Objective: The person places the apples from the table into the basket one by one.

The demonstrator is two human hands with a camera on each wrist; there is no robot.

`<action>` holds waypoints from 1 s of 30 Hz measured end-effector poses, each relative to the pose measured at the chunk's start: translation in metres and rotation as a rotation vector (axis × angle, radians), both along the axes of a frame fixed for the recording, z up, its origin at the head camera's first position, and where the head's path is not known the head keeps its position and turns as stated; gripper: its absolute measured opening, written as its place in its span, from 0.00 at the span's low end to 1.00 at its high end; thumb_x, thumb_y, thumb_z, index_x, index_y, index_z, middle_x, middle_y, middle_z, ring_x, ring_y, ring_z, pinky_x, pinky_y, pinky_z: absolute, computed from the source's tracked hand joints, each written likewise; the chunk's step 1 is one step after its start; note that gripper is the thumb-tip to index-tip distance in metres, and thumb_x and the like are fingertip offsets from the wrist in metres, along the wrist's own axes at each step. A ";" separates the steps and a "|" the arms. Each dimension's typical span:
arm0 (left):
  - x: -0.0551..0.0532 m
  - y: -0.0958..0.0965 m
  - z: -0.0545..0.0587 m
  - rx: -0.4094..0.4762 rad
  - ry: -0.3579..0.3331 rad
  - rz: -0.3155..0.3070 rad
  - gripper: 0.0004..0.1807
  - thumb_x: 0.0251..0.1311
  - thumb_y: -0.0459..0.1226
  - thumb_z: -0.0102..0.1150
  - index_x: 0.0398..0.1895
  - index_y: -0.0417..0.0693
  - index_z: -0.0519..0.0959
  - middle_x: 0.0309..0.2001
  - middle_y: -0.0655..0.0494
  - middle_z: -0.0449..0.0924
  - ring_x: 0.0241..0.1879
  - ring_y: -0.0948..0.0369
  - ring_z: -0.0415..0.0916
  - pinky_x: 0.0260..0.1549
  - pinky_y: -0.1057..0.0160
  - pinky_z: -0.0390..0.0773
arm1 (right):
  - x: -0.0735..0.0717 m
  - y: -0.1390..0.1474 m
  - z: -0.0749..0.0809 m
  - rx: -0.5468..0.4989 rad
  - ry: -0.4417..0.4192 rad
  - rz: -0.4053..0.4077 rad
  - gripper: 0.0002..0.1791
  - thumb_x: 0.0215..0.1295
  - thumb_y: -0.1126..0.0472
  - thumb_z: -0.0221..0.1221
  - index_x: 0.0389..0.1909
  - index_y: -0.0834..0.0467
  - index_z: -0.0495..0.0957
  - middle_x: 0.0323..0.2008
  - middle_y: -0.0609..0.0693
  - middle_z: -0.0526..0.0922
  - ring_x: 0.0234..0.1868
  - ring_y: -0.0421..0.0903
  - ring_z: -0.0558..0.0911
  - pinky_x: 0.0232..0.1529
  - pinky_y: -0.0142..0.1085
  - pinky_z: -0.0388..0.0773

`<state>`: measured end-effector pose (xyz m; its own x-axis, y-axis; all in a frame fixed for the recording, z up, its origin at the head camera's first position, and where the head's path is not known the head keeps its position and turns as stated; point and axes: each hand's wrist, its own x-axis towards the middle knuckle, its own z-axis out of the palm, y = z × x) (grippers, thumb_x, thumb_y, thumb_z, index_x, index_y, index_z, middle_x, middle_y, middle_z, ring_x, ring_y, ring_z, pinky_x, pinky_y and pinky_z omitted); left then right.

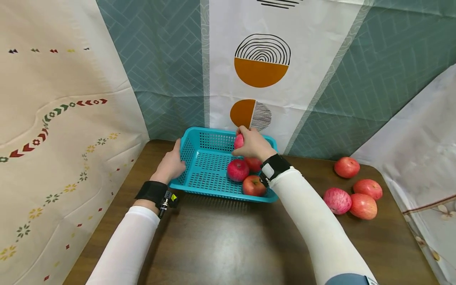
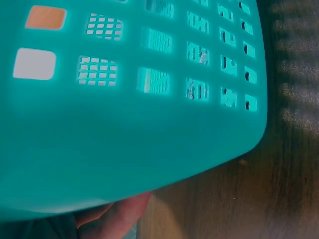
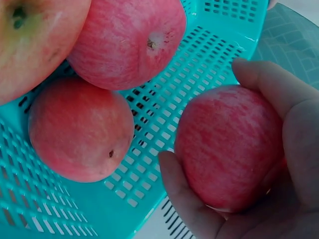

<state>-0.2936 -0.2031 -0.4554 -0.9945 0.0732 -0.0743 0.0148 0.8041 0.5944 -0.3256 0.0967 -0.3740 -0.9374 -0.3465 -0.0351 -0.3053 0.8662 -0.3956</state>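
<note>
A turquoise plastic basket (image 1: 210, 156) with a perforated floor and walls stands against the back cloth. My left hand (image 1: 170, 165) grips its left side at the rim; in the left wrist view the basket wall hides most of that hand, leaving some fingers (image 2: 117, 216) below the edge. My right hand (image 1: 252, 143) holds a red apple (image 3: 227, 149) between thumb and fingers over the back right of the basket. Inside lie a dark red apple (image 1: 238, 170), another red apple (image 1: 253, 164) partly behind the right hand, and a paler orange-red apple (image 1: 254, 186) near the front right corner.
Several loose apples (image 1: 363, 206) sit on the brown wooden table (image 1: 221, 241) at the right. A patterned cloth (image 1: 171, 79) hangs behind the basket, with a cream cloth (image 1: 71, 178) along the left and a pale one (image 1: 427, 158) on the right.
</note>
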 end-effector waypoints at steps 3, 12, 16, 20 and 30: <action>-0.001 0.001 -0.002 -0.001 0.001 -0.002 0.50 0.68 0.31 0.51 0.80 0.53 0.28 0.37 0.37 0.81 0.24 0.52 0.78 0.19 0.57 0.76 | -0.002 -0.001 -0.004 0.012 0.005 0.009 0.35 0.52 0.45 0.71 0.59 0.51 0.69 0.53 0.59 0.68 0.47 0.51 0.73 0.42 0.46 0.80; 0.000 0.001 -0.004 0.006 0.001 0.004 0.50 0.67 0.31 0.51 0.80 0.54 0.28 0.38 0.37 0.81 0.23 0.52 0.79 0.19 0.57 0.77 | -0.007 -0.011 -0.014 0.010 -0.028 0.024 0.33 0.54 0.49 0.71 0.60 0.49 0.70 0.58 0.61 0.65 0.47 0.52 0.74 0.42 0.45 0.82; 0.001 0.002 -0.004 0.009 0.008 0.004 0.50 0.67 0.31 0.51 0.80 0.54 0.28 0.40 0.36 0.81 0.25 0.51 0.79 0.20 0.56 0.77 | -0.008 -0.015 -0.015 0.026 -0.037 0.027 0.33 0.56 0.48 0.68 0.61 0.50 0.67 0.57 0.61 0.65 0.48 0.52 0.72 0.41 0.45 0.81; 0.000 0.002 -0.004 0.008 0.011 0.006 0.50 0.67 0.31 0.51 0.80 0.54 0.28 0.42 0.35 0.81 0.26 0.51 0.79 0.21 0.55 0.78 | -0.011 -0.019 -0.018 0.063 -0.053 0.017 0.35 0.58 0.46 0.65 0.62 0.53 0.62 0.56 0.61 0.65 0.48 0.54 0.72 0.42 0.46 0.80; 0.001 0.004 -0.003 0.001 0.022 0.009 0.50 0.67 0.31 0.51 0.80 0.54 0.29 0.47 0.34 0.79 0.29 0.50 0.80 0.23 0.54 0.79 | -0.015 -0.030 -0.032 0.138 -0.070 -0.011 0.37 0.60 0.44 0.66 0.70 0.47 0.65 0.64 0.63 0.61 0.50 0.57 0.73 0.42 0.47 0.82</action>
